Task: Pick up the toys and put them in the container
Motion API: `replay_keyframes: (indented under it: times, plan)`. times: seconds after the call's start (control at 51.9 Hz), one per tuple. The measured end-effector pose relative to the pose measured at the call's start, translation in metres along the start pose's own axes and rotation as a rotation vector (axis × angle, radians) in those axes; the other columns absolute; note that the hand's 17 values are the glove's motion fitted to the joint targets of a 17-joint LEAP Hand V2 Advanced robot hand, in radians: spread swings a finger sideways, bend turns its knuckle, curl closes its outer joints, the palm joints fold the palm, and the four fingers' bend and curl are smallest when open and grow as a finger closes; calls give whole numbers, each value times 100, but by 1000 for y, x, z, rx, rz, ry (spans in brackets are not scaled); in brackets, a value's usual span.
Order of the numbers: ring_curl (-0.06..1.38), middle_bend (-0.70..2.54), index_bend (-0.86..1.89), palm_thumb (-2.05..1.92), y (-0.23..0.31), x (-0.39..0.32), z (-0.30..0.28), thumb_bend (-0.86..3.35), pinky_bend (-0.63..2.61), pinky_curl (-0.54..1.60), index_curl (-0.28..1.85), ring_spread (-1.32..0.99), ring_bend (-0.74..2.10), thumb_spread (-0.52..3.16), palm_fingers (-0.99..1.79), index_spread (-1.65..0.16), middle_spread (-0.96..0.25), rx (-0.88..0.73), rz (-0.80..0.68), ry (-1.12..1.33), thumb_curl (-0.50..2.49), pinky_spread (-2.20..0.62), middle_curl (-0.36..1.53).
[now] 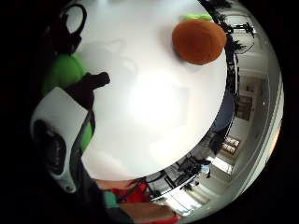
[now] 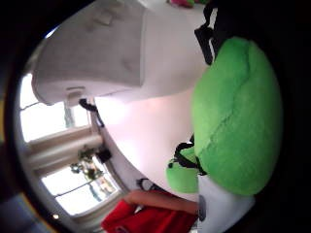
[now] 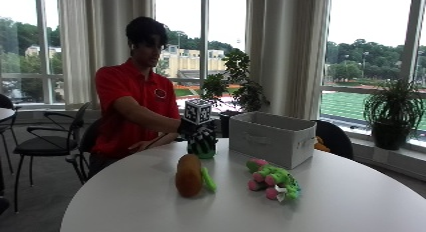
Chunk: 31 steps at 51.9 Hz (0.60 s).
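Observation:
In the outside view my gloved right hand (image 3: 200, 137) grips a green plush toy (image 3: 203, 148) just above the white table (image 3: 133, 202), a little left of the grey fabric container (image 3: 271, 137). The thumb side palm view shows that green plush (image 2: 238, 116) filling the palm, with the container (image 2: 97, 53) close by. An orange plush with a green leaf (image 3: 190, 175) lies on the table nearer the front; it also shows in the little finger side view (image 1: 198, 41). A green and pink plush (image 3: 273, 181) lies in front of the container.
The person's bare left hand (image 3: 143, 144) rests at the table's back edge. Chairs (image 3: 46, 142) stand behind on the left, and potted plants (image 3: 393, 112) line the window sill. The table's round edge (image 1: 205, 135) runs near the orange plush.

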State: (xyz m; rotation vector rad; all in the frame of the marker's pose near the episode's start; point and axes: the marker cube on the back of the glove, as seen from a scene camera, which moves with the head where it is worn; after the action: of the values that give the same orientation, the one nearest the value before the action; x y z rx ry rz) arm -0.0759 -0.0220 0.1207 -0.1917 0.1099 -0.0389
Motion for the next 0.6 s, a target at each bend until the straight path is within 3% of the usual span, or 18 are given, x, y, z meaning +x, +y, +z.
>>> replay_keyframes:
  times: [0.308, 0.597]
  plan:
    - [37, 38, 37, 67, -8, 16, -27, 15, 102, 32, 45, -44, 81, 98, 84, -40, -34, 86, -20, -96, 59, -33, 33]
    - [37, 38, 38, 68, -15, -3, -139, 11, 98, 32, 57, -47, 77, 80, 86, -42, -40, 228, -33, -57, 71, -34, 38]
